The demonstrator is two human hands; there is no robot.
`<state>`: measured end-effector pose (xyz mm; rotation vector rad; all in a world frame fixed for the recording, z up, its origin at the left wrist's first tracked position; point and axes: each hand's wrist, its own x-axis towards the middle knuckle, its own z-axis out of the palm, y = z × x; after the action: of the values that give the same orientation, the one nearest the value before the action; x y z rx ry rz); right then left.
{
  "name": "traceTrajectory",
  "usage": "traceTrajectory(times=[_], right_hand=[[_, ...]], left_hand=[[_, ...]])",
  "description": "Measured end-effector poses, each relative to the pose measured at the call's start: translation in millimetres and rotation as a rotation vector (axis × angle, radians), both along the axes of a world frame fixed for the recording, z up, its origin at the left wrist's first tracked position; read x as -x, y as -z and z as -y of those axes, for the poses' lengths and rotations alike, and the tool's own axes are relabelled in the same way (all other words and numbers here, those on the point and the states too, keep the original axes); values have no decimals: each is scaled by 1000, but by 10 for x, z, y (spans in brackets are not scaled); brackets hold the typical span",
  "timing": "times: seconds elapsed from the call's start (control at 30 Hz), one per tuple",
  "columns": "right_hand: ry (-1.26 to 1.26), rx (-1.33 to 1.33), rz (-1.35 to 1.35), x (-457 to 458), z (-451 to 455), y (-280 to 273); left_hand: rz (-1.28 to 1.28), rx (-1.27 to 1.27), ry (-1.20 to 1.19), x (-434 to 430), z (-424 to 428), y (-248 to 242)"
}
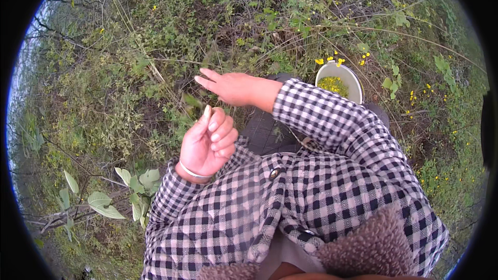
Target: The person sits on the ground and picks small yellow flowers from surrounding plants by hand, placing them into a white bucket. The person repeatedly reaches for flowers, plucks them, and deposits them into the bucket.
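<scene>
My left hand (208,142), with a pale bangle (193,173) at its wrist, is raised in front of my checked jacket (330,186). Its fingers are curled and the thumb points up; whether something small is pinched there cannot be told. Palm down above the weeds, my right hand (233,87) reaches across to the left, two fingers stretched out and apart, with nothing visible in it. Beyond my right forearm stands a white bucket (354,81), partly hidden by the sleeve, with yellow flower heads (332,84) inside.
Dense weeds and dry stems surround me. Yellow flowers (340,61) stand at the bucket's rim, and more (412,97) grow to the right. A long dry stem (408,35) arches across the upper right. A branch with broad leaves (103,204) lies at the lower left.
</scene>
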<state>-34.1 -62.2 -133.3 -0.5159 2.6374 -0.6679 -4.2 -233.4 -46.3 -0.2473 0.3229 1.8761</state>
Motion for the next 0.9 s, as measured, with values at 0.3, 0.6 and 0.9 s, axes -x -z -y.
traceTrajectory(times=[0.3,0.6,0.9], right_hand=[[939,1756,370,-792,1,-1249],[519,2759,-31,-921,97,-709],[1119,2510,476,-1301,-314,-388]], left_hand=[[-372,200,-101,187,-219,-581],[-1908,531,-300,-235,-1028,-9],[-2027,409,-50,-269,-896,71]])
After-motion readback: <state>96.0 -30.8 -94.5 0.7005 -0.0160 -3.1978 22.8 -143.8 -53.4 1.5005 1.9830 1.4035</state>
